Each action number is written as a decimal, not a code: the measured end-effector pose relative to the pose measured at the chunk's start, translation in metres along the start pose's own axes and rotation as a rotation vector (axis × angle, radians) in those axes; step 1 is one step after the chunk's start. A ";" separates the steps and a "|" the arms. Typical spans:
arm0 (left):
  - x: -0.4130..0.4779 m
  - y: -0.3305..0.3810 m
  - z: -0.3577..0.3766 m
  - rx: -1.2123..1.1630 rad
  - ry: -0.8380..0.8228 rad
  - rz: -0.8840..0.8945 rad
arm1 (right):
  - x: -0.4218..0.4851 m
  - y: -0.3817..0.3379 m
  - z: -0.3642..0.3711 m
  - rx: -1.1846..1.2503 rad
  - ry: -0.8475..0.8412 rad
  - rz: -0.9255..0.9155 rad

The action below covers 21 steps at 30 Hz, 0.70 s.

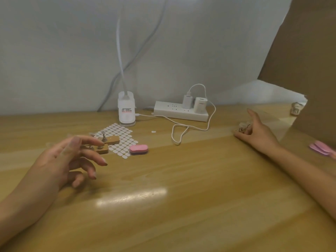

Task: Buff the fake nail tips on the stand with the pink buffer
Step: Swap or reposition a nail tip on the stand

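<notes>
Buffer (138, 149) likely light, soft foam; pinch long edges. Tips (103, 132) on stand (109, 141) tiny, probably brittle. Left hand (60, 160) relaxed, empty; right hand (256, 131) on clutter (242, 126), grip unclear.

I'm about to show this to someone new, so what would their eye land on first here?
Probably the pink buffer, bright against the wooden table, lying untouched beside the small wooden stands and the sheet of white oval stickers. Next, the two hands: the left hand hovers by the stands, while the right hand rests far right on a small pale cluster too blurred to identify.
</notes>
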<state>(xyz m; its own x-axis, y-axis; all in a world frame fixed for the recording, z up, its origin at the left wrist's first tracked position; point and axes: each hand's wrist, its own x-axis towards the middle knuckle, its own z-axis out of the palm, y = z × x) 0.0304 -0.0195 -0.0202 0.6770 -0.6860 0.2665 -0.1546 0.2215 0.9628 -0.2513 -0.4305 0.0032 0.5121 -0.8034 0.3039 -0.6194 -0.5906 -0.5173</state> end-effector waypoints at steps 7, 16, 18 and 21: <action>0.003 -0.004 -0.002 0.026 0.005 -0.016 | -0.003 0.017 -0.004 0.034 0.025 -0.044; 0.009 -0.007 -0.003 0.068 0.029 -0.030 | 0.016 0.025 -0.004 -0.022 0.032 0.069; 0.011 -0.007 -0.003 0.054 0.029 -0.047 | 0.021 0.019 0.003 -0.042 0.045 0.059; 0.012 -0.007 -0.004 0.039 0.022 -0.090 | 0.027 0.010 0.007 -0.083 0.035 0.086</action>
<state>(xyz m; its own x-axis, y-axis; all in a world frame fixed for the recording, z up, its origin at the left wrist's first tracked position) 0.0427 -0.0261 -0.0241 0.7048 -0.6867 0.1782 -0.1198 0.1324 0.9839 -0.2397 -0.4582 0.0007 0.4345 -0.8527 0.2900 -0.7079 -0.5224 -0.4753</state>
